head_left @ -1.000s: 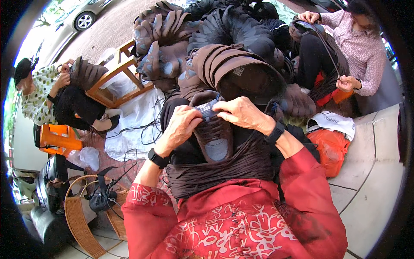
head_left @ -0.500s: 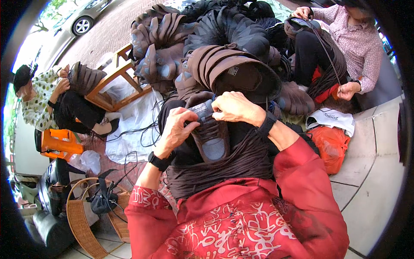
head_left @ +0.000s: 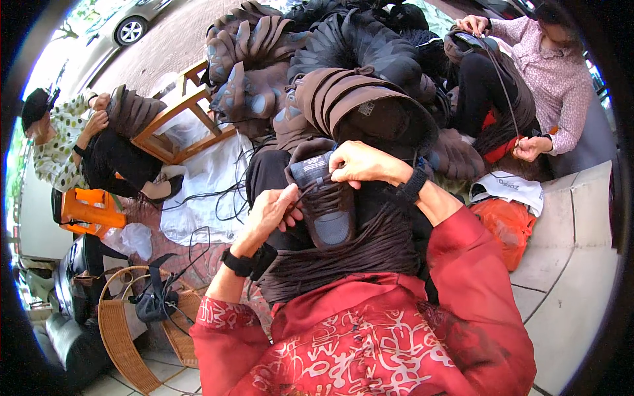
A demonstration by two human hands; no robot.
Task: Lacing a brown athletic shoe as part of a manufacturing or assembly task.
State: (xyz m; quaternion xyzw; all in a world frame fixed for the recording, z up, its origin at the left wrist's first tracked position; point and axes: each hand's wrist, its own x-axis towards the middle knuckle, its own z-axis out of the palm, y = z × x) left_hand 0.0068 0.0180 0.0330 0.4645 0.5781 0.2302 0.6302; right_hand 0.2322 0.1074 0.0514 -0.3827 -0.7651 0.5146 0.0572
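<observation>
Outdoors, on lap: both hands' grip (head_left: 274, 210) (head_left: 356, 164) pinching shoe (head_left: 327, 204) laces.

Bright soft daylight; glare upper left; fisheye bends, darkens the rim.

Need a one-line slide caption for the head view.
Left hand and right hand work a lace on a dark brown shoe held on the lap, a pile of shoes behind.
</observation>
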